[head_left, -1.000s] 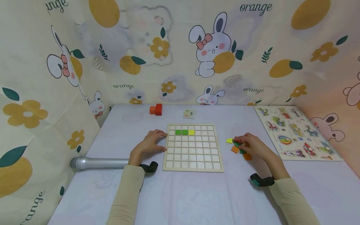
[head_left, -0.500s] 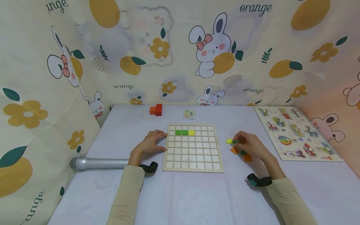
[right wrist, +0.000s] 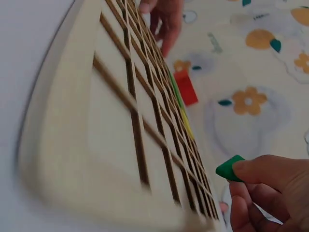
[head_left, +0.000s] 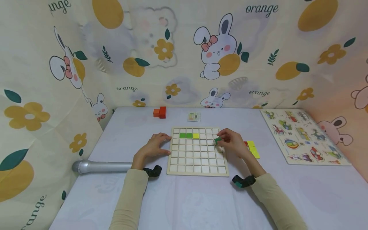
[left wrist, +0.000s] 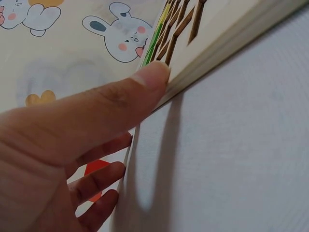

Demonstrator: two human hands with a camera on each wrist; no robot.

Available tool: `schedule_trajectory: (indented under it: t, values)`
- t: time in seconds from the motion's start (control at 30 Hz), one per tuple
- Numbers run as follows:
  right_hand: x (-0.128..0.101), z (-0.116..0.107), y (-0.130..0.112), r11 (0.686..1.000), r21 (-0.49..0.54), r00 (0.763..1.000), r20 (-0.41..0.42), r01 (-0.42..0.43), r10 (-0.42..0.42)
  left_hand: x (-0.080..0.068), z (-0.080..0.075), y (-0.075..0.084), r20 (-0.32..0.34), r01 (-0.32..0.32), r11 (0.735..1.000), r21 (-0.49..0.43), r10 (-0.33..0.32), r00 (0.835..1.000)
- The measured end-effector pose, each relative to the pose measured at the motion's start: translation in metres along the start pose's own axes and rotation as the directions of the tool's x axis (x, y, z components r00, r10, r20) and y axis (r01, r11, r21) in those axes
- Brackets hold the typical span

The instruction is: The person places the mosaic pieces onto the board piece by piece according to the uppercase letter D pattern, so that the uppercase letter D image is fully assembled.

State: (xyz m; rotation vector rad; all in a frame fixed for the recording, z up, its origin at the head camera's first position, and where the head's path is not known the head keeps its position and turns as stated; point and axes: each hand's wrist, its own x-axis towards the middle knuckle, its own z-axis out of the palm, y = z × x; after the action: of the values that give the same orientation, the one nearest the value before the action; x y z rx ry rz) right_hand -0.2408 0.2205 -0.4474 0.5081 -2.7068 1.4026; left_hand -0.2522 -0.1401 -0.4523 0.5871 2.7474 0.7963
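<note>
Pinching 1 green tile (right wrist: pixel 229 169) at its fingertips, the right hand (head_left: pixel 233 143) has the grid board (head_left: pixel 198 174) below and leftward of the grip; the relaxed left hand (head_left: pixel 153 147) touches the board's left edge. The tile seems light, stiff, slightly slippery, best held by opposite edges.

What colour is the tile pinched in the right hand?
The tile is green; the right wrist view shows it best.

Silver rod (head_left: pixel 106 166), picture board (head_left: pixel 304 148), rabbit-print backdrop (head_left: pixel 184 75)
</note>
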Motion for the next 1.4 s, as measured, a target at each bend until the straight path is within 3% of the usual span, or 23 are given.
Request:
schedule_trajectory:
  t: [0.07, 0.27, 0.57, 0.93, 1.4]
  values:
    - [0.005, 0.008, -0.001, 0.999, 0.041, 1.000, -0.007, -0.012, 0.012, 0.000, 0.000, 0.000, 0.003, 0.010, 1.000, 0.001, -0.010, 1.000]
    - [0.019, 0.028, -0.003, 0.999, 0.035, 1.000, -0.004, -0.026, 0.026, 0.000, 0.000, 0.002, 0.007, 0.032, 0.999, -0.005, -0.032, 0.999]
    - [0.026, 0.048, -0.004, 0.999, -0.017, 0.998, -0.033, 0.045, -0.046, 0.000, 0.000, 0.002, 0.000, 0.024, 1.000, 0.003, -0.024, 1.000]
    - [0.026, 0.055, -0.001, 0.992, -0.110, 0.997, -0.038, 0.065, -0.069, 0.001, 0.001, 0.002, 0.008, 0.053, 0.999, -0.005, -0.053, 0.999]
    - [0.024, 0.051, -0.007, 0.979, -0.145, 0.989, 0.055, 0.144, -0.137, -0.001, 0.001, 0.001, -0.004, 0.031, 0.999, -0.016, -0.031, 1.000]
